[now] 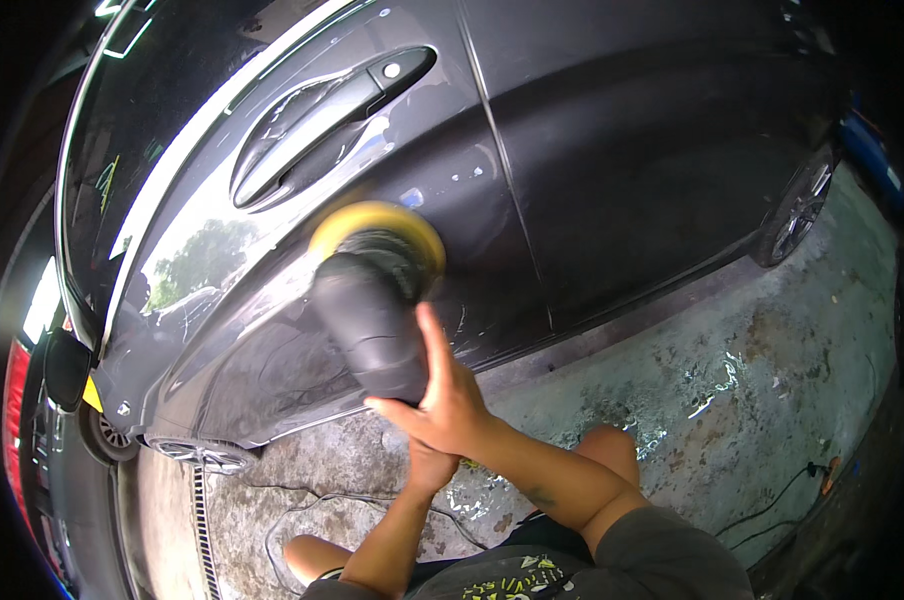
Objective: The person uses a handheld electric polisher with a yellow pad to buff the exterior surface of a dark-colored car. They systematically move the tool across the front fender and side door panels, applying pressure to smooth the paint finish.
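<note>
A black power polisher (365, 322) is in my right hand (452, 409), with the thumb across the near end of its body and the index finger along its side. Its round yellow pad (377, 214) rests against the dark grey car door (414, 169), below the door handle (313, 139). The pad's rim is blurred. My left hand (431, 463) meets the right from below at the near end of the polisher. Its fingers are hidden behind the right hand, so what they grip cannot be made out.
White marks (467, 176) dot the door near a vertical panel gap (497, 142). A cable (332, 495) crosses the stained concrete floor (692, 375) by my legs. A drain grate (202, 525) runs along the left. Another vehicle (76, 480) stands beyond the side mirror (67, 369).
</note>
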Demonstrator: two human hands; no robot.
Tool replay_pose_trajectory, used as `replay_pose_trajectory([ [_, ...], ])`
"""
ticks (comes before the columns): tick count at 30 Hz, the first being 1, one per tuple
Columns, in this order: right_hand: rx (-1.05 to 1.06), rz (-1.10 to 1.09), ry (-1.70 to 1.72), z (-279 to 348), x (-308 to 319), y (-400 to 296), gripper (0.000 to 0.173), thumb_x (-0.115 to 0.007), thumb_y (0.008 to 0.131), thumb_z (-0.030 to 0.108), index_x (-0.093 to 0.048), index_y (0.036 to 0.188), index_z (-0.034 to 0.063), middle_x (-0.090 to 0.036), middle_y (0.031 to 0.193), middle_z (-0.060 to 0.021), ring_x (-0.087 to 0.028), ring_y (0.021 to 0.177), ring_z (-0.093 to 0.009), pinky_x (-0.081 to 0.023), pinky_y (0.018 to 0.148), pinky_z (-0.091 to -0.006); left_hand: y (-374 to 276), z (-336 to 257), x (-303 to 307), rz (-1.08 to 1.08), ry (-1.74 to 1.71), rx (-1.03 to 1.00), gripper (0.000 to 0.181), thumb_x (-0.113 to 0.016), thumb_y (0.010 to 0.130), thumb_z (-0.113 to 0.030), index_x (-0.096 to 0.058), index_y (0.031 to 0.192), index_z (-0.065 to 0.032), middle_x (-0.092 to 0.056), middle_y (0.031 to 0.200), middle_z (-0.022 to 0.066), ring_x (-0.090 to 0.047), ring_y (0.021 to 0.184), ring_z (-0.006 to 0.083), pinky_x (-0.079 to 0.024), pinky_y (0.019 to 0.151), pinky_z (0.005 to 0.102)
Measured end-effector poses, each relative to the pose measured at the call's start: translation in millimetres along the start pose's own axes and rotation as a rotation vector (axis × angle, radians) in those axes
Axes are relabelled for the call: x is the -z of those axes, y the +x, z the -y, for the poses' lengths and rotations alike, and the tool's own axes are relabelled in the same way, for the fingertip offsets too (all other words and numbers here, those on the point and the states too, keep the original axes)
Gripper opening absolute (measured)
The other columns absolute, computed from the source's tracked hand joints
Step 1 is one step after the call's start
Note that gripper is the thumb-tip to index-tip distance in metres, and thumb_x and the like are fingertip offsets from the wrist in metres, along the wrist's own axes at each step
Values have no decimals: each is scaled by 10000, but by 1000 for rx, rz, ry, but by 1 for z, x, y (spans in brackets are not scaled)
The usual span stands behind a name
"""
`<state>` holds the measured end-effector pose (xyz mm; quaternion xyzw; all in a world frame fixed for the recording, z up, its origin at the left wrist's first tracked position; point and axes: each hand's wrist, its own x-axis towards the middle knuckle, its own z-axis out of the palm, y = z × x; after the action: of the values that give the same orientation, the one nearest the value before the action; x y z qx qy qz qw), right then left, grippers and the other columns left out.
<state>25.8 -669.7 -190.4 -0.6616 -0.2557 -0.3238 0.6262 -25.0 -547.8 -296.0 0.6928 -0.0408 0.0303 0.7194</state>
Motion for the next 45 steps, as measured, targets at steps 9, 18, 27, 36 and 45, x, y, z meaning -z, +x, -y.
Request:
replay_pose_trajectory([
  [9, -271, -436, 275, 2, 131, 25, 1171, -844, 894, 42, -38, 1742, 90, -499, 1495, -234, -614, 1243, -280, -533, 1080, -458, 29, -68, -114, 221, 347, -5, 837, -960, 791, -97, -462, 1464, -78, -684, 1295, 140, -687, 1165, 230, -560, 995, 401],
  [18, -175, -383, 342, 15, 143, 68, 1093, -863, 918, 124, -121, 1716, 47, -561, 1435, -215, -647, 1200, -253, -558, 1029, -416, 34, -114, -135, 136, 457, -99, 823, -929, 829, -94, -420, 1474, -54, -700, 1211, 165, -709, 1096, 250, -573, 932, 395],
  [27, -77, -166, 364, 6, 79, 51, 1192, -864, 881, 72, -19, 1721, 54, -553, 1494, -251, -653, 1295, -299, -532, 1100, -456, 24, -74, -81, 12, 218, -79, 778, -934, 801, -49, -482, 1434, -67, -686, 1215, 103, -705, 1062, 199, -590, 865, 344],
  [36, -91, 25, 267, 6, 10, 17, 1268, -920, 855, 157, -8, 1724, 13, -532, 1529, -340, -639, 1364, -390, -502, 1145, -492, -1, -25, -14, -51, 232, -53, 836, -907, 804, -19, -466, 1513, -68, -705, 1265, 113, -706, 1119, 213, -583, 925, 373],
  [45, -81, 229, -33, 34, 2, 16, 1233, -923, 855, 313, -115, 1740, 25, -432, 1643, -333, -582, 1409, -505, -537, 1130, -520, -32, -24, -20, -84, -11, 165, 634, -878, 828, -17, -548, 1369, -33, -731, 1052, 73, -718, 889, 164, -586, 714, 340],
])
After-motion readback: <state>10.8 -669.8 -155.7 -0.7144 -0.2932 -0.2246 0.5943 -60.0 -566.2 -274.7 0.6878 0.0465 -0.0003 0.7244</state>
